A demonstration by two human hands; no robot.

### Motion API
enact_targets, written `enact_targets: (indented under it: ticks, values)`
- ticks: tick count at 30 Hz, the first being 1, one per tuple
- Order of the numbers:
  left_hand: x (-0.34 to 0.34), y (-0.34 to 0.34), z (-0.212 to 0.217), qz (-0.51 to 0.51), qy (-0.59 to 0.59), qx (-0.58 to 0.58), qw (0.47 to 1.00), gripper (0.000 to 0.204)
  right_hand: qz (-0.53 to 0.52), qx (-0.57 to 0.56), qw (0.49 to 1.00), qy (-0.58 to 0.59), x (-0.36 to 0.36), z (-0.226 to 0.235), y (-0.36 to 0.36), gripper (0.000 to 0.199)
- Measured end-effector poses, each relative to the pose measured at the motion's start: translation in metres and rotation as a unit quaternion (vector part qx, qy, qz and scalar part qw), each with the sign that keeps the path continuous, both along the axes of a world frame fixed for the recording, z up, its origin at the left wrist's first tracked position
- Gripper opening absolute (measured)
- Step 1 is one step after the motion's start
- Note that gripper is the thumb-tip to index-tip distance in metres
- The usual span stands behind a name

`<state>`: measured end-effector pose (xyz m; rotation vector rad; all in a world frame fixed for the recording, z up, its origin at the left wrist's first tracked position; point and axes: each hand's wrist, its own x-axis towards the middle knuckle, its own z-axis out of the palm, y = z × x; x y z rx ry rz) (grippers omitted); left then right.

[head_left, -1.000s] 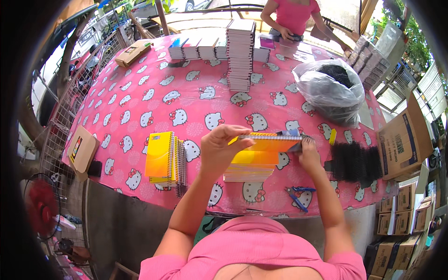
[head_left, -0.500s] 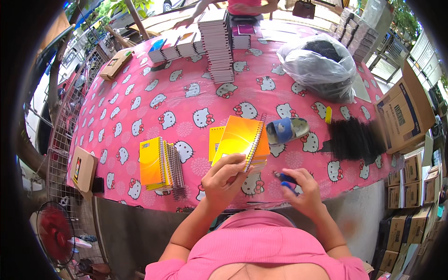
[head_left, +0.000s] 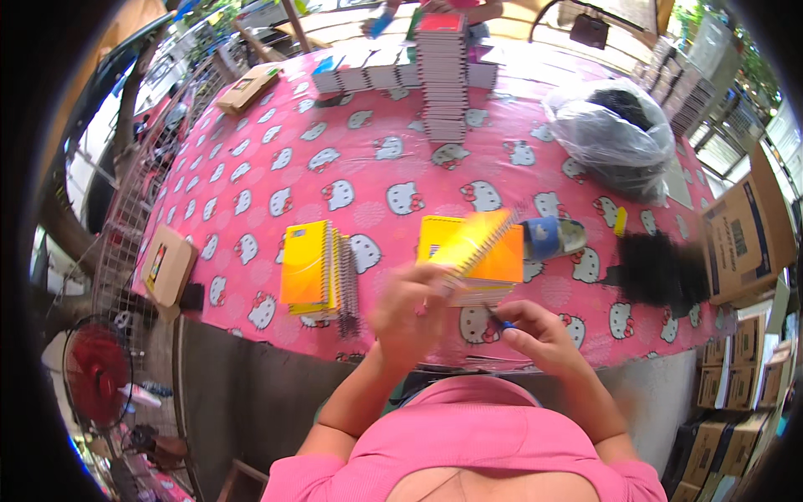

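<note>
My left hand (head_left: pixel 410 311), smeared by motion, grips a yellow-orange spiral notebook (head_left: pixel 478 241) by its lower end. The notebook is tilted and blurred, its wire coil facing right. It hovers over a stack of similar notebooks (head_left: pixel 500 266) on the table in front of me. My right hand (head_left: pixel 544 336) is closed around small blue-handled pliers (head_left: pixel 504 324), their dark tip pointing at the foot of that stack. To the left stands another pile of yellow and orange spiral notebooks (head_left: pixel 306 266), the coils along its right side.
A blue slipper (head_left: pixel 545 238) lies right of the stack on the pink tablecloth (head_left: pixel 376 171). Further right are a black heap (head_left: pixel 665 268), a cardboard box (head_left: pixel 747 230) and a plastic bag (head_left: pixel 615 138). A tall notebook stack (head_left: pixel 443 88) stands at the back, near another person (head_left: pixel 477 10).
The view has shifted, so the table sits further right. The held notebook has tilted and blurred over the stack. My right hand keeps the pliers, now closer to the stack's foot.
</note>
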<state>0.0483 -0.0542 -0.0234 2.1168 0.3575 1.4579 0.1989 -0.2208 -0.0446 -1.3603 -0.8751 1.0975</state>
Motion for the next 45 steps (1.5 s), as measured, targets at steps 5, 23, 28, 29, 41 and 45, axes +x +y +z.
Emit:
enact_targets:
  ticks: [5, 23, 28, 29, 41, 45]
  values:
    - [-0.071, 0.06, -0.003, 0.158, -0.311, -0.295, 0.89, 0.02, -0.044, 0.017, 0.762, -0.646, 0.035, -0.073, -0.044, 0.042]
    - [-0.106, 0.084, -0.083, 0.28, -0.264, -0.274, 0.881, 0.021, -0.156, 0.175, 0.969, -0.074, -0.117, -0.044, 0.301, 0.023]
    - [-0.104, 0.09, -0.09, 0.278, -0.341, -0.277, 0.854, 0.028, -0.084, 0.154, 0.984, 0.027, -0.126, -0.048, 0.302, 0.025]
    - [-0.102, 0.092, -0.093, 0.276, -0.358, -0.278, 0.847, 0.031, -0.081, 0.161, 0.982, 0.06, -0.126, -0.05, 0.302, 0.029]
    - [-0.095, 0.087, -0.072, 0.321, -0.361, -0.341, 0.806, 0.049, -0.096, 0.144, 0.985, -0.006, -0.124, -0.043, 0.308, 0.066]
    - [-0.099, 0.087, -0.077, 0.3, -0.329, -0.332, 0.831, 0.05, -0.135, 0.238, 0.953, -0.132, -0.119, -0.041, 0.3, 0.051]
